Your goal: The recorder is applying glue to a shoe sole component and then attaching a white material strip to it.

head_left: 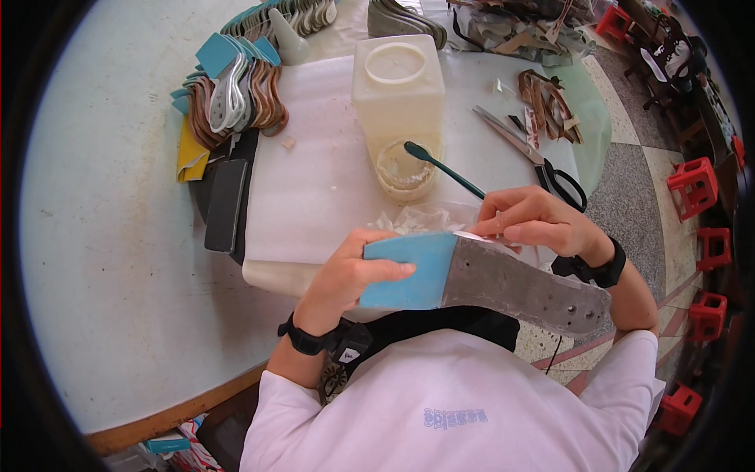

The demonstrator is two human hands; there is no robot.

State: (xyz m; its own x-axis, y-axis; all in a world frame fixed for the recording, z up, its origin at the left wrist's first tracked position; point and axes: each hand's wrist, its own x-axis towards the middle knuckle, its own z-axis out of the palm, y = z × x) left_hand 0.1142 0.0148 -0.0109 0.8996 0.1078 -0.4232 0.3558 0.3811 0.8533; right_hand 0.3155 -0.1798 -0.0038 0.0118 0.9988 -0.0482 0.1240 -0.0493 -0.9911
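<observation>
My left hand point(358, 271) grips the light blue end point(409, 271) of a flat, curved piece, thumb on its face. The rest of this piece is a grey band point(527, 287) with small holes near its rounded right end. At the upper edge, near where blue meets grey, my right hand point(543, 220) has its fingers pinched together. A bit of white shows beneath those fingertips; what they hold is unclear. A green toothbrush point(448, 170) slants from above an open round tub point(405, 169) toward my right knuckles, its handle end hidden there.
Behind the tub stands a translucent square container point(399, 79). Black-handled scissors point(535, 153) lie right of it, beside brown scraps point(550, 106). Stacked curved pieces point(244, 94) and a dark phone-like slab point(226, 204) are at left. Red stools point(694, 187) stand on the floor.
</observation>
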